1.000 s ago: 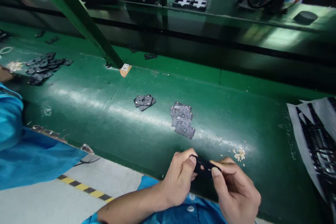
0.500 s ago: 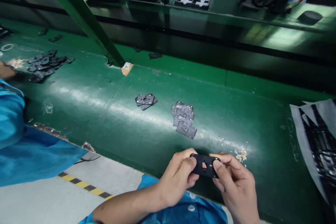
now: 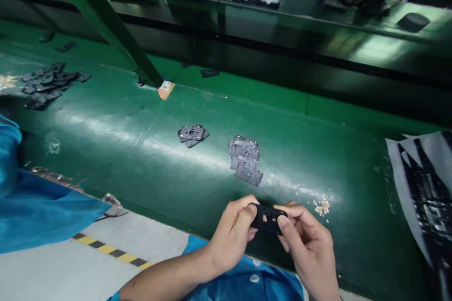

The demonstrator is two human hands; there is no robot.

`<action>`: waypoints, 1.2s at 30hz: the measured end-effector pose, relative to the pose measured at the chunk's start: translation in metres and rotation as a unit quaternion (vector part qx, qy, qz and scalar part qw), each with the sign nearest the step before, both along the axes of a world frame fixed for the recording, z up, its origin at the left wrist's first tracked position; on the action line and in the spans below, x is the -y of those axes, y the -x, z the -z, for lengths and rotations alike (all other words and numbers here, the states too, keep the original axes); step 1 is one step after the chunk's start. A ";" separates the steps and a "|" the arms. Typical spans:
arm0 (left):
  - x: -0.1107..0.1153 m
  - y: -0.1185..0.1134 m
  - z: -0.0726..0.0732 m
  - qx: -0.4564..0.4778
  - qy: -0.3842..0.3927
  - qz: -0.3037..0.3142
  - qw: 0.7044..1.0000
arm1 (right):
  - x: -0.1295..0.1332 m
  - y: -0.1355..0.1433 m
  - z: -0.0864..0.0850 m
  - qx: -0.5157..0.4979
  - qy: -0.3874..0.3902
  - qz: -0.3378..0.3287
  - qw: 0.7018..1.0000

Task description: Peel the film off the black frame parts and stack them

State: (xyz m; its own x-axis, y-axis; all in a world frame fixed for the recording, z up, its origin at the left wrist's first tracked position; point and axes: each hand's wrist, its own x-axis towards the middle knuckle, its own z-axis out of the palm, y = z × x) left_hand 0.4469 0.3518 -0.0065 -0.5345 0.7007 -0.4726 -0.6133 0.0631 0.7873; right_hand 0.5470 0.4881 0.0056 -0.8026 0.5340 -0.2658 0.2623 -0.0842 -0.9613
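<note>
A black rectangular plate (image 3: 269, 219) with a cut-out near its middle is held level above the front edge of the green table. My left hand (image 3: 235, 228) pinches its left end, thumb on top. On its right end presses the thumb of my right hand (image 3: 310, 240), with the fingers curled behind. Beyond my hands lies an overlapping stack of dark plates (image 3: 246, 160). Farther left sits a smaller stack of similar plates (image 3: 192, 135). Small pale pieces (image 3: 322, 207) are scattered to the right of my right hand.
At the left, a person's blue sleeve (image 3: 9, 160) is near a heap of black parts (image 3: 49, 83). A green post (image 3: 113, 28) slants down to the table. Black parts on white sheets (image 3: 431, 188) lie at the right. A shelf (image 3: 310, 26) runs along the back.
Both my hands and the held plate have shifted slightly left and up in the view. The other person's hand at the left edge is out of sight now.
</note>
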 end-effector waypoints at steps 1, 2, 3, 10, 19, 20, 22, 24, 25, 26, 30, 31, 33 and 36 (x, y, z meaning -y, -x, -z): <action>0.001 0.000 0.001 -0.006 -0.004 0.001 1.000 | -0.002 0.000 0.001 -0.004 0.000 -0.017 1.000; 0.002 0.000 0.001 -0.012 -0.007 0.004 1.000 | -0.003 0.000 0.003 -0.007 0.003 -0.028 1.000; 0.003 0.000 0.002 -0.020 -0.007 0.008 1.000 | -0.004 0.001 0.004 -0.007 0.006 -0.028 1.000; 0.015 0.012 0.000 -0.283 0.055 0.080 0.954 | 0.001 0.012 0.011 -0.029 -0.042 0.009 0.999; 0.021 0.067 -0.002 -0.473 0.179 0.150 0.850 | 0.004 0.031 0.033 0.006 -0.222 -0.068 0.973; 0.019 0.073 -0.001 -0.504 0.197 0.160 0.825 | 0.003 0.036 0.034 0.001 -0.259 -0.066 0.964; 0.012 0.082 0.000 -0.559 0.244 0.184 0.771 | 0.002 0.046 0.037 0.003 -0.338 -0.060 0.939; 0.006 0.088 0.001 -0.596 0.286 0.204 0.722 | 0.002 0.054 0.039 0.022 -0.400 -0.066 0.914; 0.004 0.090 0.002 -0.607 0.301 0.213 0.704 | 0.001 0.056 0.039 0.039 -0.422 -0.074 0.903; 0.002 0.091 0.003 -0.612 0.310 0.222 0.693 | 0.001 0.059 0.039 0.058 -0.437 -0.084 0.894; 0.001 0.093 0.004 -0.613 0.322 0.250 0.677 | -0.001 0.065 0.036 0.101 -0.447 -0.123 0.880; 0.001 0.094 0.004 -0.611 0.323 0.250 0.678 | -0.002 0.066 0.034 0.098 -0.442 -0.131 0.882; 0.004 0.094 0.005 -0.608 0.319 0.244 0.685 | -0.003 0.069 0.033 0.087 -0.431 -0.148 0.886; 0.009 0.095 0.007 -0.602 0.300 0.227 0.704 | -0.005 0.074 0.032 0.074 -0.428 -0.164 0.886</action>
